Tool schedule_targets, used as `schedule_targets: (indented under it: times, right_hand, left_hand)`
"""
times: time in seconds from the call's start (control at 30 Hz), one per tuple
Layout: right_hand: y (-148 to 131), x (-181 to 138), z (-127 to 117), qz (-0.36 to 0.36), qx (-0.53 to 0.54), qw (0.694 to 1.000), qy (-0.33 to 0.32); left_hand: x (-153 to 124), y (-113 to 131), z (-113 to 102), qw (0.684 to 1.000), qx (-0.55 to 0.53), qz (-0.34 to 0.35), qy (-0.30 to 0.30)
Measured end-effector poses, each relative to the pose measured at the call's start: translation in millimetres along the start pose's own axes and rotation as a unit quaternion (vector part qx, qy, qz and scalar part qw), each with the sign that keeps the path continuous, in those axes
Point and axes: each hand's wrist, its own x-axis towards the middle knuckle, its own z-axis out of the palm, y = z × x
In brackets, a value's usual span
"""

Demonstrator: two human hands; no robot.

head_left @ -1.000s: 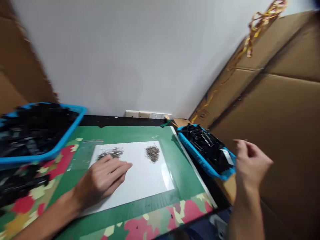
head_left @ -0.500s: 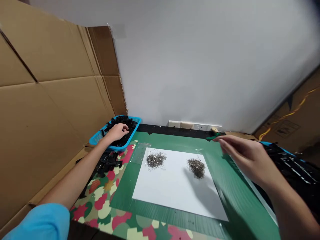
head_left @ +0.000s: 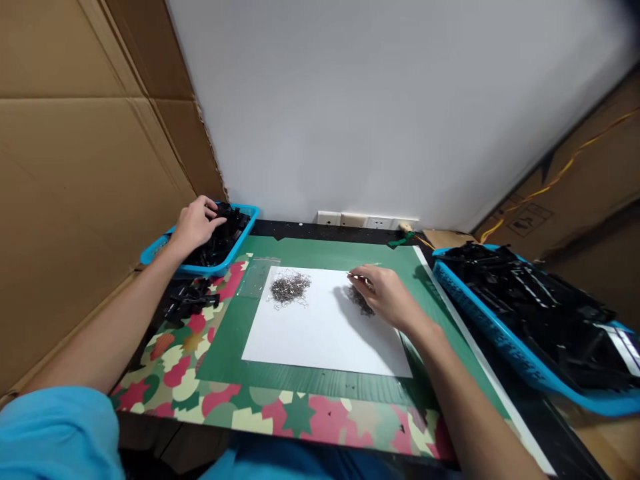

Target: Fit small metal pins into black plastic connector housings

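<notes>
Over the left blue basket [head_left: 233,257], my left hand [head_left: 197,223] hovers with its thumb and fingers apart. Black plastic parts [head_left: 225,230] fill that basket, and nothing shows in this hand's grasp. My right hand [head_left: 387,293] is pinched above the right pile of small metal pieces [head_left: 361,303], partly covering it. A tiny bright speck shows at its fingertips, too small to name. Another pile of thin, shiny metal pieces [head_left: 290,288] lies on the left of the white sheet [head_left: 320,340].
A larger blue basket [head_left: 505,340] of black parts stands at the right. Loose black parts [head_left: 187,300] lie left of the green mat [head_left: 227,353]. Sockets [head_left: 353,219] line the wall's base, and cardboard [head_left: 95,180] rises on the left.
My right hand has come from beyond the sheet's right side to above the right metal pile. My left hand has lifted slightly, its fingers now more spread. The view has swung right.
</notes>
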Motion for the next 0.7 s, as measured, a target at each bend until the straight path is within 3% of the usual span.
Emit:
schedule_targets:
  times: [0.17, 0.23, 0.33, 0.53, 0.6, 0.7]
  right_hand:
    - [-29, 4, 16, -0.011, 0.009, 0.999, -0.036]
    - [-43, 8, 28, -0.031, 0.04, 0.997, -0.06]
    - [-55, 16, 47, -0.025, 0.094, 0.992, -0.087]
    - [-54, 22, 67, 0.012, 0.14, 0.982, -0.127]
    - [-54, 21, 67, 0.006, 0.144, 0.981, -0.131]
    - [-56, 17, 62, 0.003, 0.149, 0.98, -0.132]
  left_hand:
    - [-10, 11, -16, 0.991, -0.102, 0.041, 0.071]
    - [-22, 27, -16, 0.98, -0.186, 0.039, 0.064]
    - [-51, 61, -6, 0.955, -0.293, 0.046, -0.004]
    - [-124, 131, 27, 0.832, -0.521, 0.055, -0.186]
    - [-142, 142, 39, 0.808, -0.55, 0.044, -0.209]
    - [-162, 146, 52, 0.798, -0.567, 0.018, -0.206]
